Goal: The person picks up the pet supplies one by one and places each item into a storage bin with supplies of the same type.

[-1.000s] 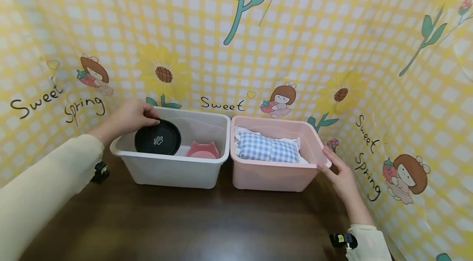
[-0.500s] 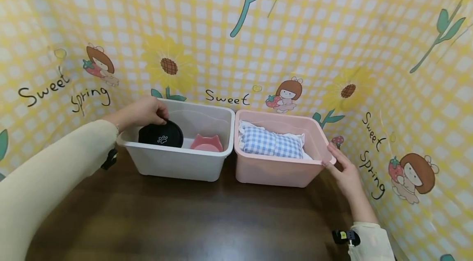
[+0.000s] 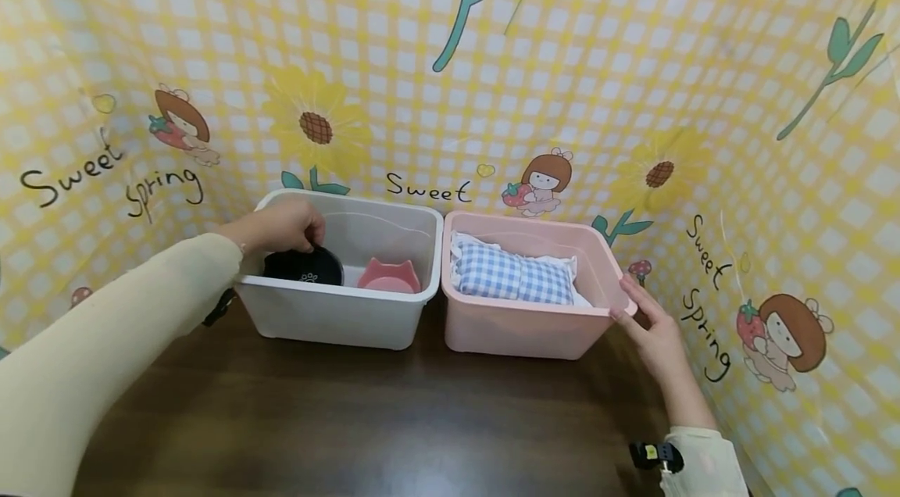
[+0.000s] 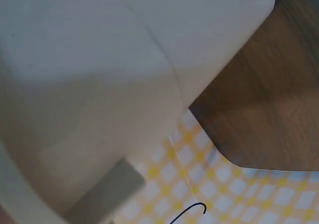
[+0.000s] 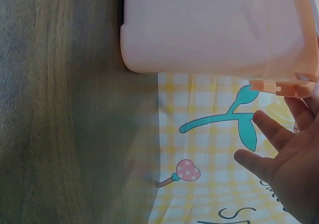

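My left hand [image 3: 284, 225] reaches into the white bin [image 3: 330, 317], fingers curled, pinching the top edge of a round black dish [image 3: 302, 266] with a white paw print. The dish leans inside the bin, its lower part hidden by the front wall. Right of it in the same bin lies a pink cat-eared bowl [image 3: 389, 277]. My right hand [image 3: 655, 337] touches the right front corner of the pink bin [image 3: 520, 329], thumb and fingertips at the rim. In the right wrist view, its lower fingers [image 5: 269, 129] spread out fairly straight below the rim. The left wrist view shows mainly the white bin's outer wall [image 4: 99, 35].
A blue-and-white checked cushion [image 3: 513, 272] with frilled edges lies in the pink bin. Both bins stand side by side on a dark wooden table [image 3: 351, 419]. A yellow checked cloth [image 3: 394, 106] with printed figures rises behind them and along both sides.
My left hand has lowered the black dish deeper into the white bin, so more of it is behind the front wall. The right hand stays at the pink bin's corner. The head view has shifted slightly.
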Demonstrator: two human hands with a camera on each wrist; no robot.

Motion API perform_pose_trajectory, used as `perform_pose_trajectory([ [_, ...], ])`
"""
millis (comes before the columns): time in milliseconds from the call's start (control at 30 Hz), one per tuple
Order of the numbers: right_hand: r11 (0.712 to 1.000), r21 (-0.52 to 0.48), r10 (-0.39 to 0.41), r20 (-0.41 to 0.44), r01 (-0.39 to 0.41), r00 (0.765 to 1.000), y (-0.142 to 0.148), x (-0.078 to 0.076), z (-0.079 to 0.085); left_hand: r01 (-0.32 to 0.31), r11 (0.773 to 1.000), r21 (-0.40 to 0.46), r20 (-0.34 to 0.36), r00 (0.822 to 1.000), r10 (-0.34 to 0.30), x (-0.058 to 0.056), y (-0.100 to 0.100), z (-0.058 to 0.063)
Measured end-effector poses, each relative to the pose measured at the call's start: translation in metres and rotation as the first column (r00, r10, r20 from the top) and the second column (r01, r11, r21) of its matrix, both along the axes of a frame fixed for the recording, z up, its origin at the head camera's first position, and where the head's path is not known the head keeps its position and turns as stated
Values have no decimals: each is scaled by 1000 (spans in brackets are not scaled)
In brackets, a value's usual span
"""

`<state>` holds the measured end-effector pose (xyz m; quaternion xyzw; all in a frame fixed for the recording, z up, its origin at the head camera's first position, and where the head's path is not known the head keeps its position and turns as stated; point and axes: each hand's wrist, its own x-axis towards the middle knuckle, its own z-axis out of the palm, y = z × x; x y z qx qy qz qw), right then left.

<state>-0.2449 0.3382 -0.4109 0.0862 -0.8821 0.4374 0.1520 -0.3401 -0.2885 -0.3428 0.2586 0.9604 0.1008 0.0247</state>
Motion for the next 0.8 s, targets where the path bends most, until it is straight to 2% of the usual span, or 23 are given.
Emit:
perform_pose_trajectory([
  [100,1000,7,8,-4,-8,1000,-1,-2,1,-9,1000,6,17,1000,9,1,-4,-3],
  [200,1000,16,8,-2,-8,1000,8,-13,-11,-21,1000,5,12,1000,21,1,-9,-9],
  [433,1000,2,30,13,-30,999,8,-10,-12,-34,999,-3,-15,999,34,2,-9,-18],
  [567,1000,-3,19,3,-19,1000,10,-8,-17,-7,1000,22,-15,1000,8,-2,-6,-20],
  [700,1000,-8,9,-6,-9,1000,12,-8,-21,-25,994,110,18,1000,23,-4,-2,-17],
  [800,1000,-17,10,-22,-10,1000,13,-9,-22,-48,990,136,9,999,47,-5,-1,-10],
])
